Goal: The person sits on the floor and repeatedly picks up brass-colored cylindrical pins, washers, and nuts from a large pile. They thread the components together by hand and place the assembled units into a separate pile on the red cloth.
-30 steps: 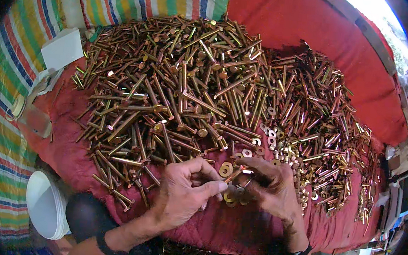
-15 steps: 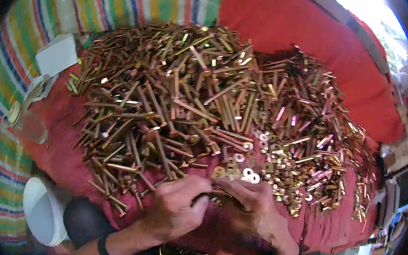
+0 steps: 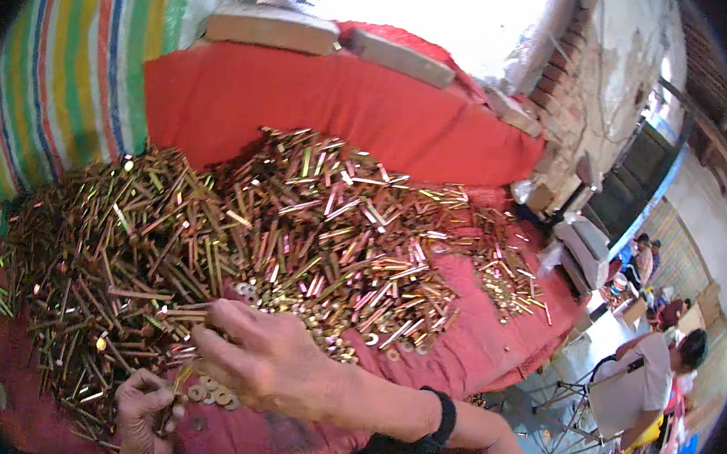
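Backdrop, head view: striped plastic sheeting [image 3: 74, 72] in green, yellow, red, blue and white is seen at the left; a bright red cloth wall [image 3: 349, 96] is topped by pale blocks [image 3: 273, 29].
Surface: dark red padded cloth [image 3: 457, 348] is covered by heaped brass-coloured metal bolts [image 3: 320, 223]; small golden nuts [image 3: 288, 300] are gathered at the near edge of the heap.
Left hand [image 3: 143, 420]: its thumb and fingers are curled, nearly together, beside the bolts.
Right hand [image 3: 269, 361]: it is held palm down, fingers bent toward the left hand; a black wristband [image 3: 442, 417] is worn on its wrist.
Slim golden metal piece [image 3: 183, 376]: it is seen between the two hands, at the fingertips; by which hand it is gripped cannot be told.
Flat round metal washers [image 3: 211, 393]: they are laid on the cloth just below the right hand.
Far right: a person in a pale top [image 3: 644, 381] is seated.
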The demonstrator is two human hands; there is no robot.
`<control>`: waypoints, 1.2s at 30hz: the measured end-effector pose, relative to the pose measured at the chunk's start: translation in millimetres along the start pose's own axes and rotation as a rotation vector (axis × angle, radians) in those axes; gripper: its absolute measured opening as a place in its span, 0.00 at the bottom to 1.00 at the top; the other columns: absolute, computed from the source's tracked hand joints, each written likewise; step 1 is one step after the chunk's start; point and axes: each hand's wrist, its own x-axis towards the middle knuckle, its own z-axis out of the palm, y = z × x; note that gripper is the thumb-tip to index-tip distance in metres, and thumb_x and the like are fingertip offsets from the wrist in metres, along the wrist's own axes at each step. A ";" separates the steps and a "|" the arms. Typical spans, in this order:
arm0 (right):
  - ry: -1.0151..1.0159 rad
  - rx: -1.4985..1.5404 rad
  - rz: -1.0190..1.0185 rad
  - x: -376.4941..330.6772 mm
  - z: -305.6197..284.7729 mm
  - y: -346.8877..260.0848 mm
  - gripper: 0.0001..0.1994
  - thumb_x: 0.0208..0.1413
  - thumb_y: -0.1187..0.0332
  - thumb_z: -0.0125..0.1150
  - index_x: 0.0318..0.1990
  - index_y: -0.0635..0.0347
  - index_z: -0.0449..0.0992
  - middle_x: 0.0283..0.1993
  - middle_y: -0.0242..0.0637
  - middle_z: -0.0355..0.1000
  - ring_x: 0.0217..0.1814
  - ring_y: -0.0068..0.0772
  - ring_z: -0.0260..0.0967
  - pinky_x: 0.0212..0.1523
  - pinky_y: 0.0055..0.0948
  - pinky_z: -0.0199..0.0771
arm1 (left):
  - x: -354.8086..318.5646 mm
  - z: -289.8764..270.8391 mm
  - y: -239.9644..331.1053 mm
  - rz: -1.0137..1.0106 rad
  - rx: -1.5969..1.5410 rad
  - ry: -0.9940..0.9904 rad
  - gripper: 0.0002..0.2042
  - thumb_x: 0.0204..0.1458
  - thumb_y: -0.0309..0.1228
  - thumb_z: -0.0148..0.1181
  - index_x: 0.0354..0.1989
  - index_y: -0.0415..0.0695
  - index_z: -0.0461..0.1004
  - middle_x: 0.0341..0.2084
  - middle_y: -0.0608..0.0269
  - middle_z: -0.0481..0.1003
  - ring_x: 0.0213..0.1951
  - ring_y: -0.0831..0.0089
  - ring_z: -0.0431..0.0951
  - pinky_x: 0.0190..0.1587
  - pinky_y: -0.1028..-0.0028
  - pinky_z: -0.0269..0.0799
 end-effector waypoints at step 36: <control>-0.189 -0.088 -0.220 -100.9 -60.9 -49.6 0.17 0.55 0.64 0.59 0.52 0.55 0.73 0.38 0.37 0.72 0.38 0.46 0.75 0.49 0.47 0.72 | -26.5 35.1 30.6 -0.143 -0.181 -0.146 0.08 0.53 0.31 0.61 0.37 0.41 0.73 0.26 0.51 0.79 0.18 0.66 0.77 0.15 0.72 0.70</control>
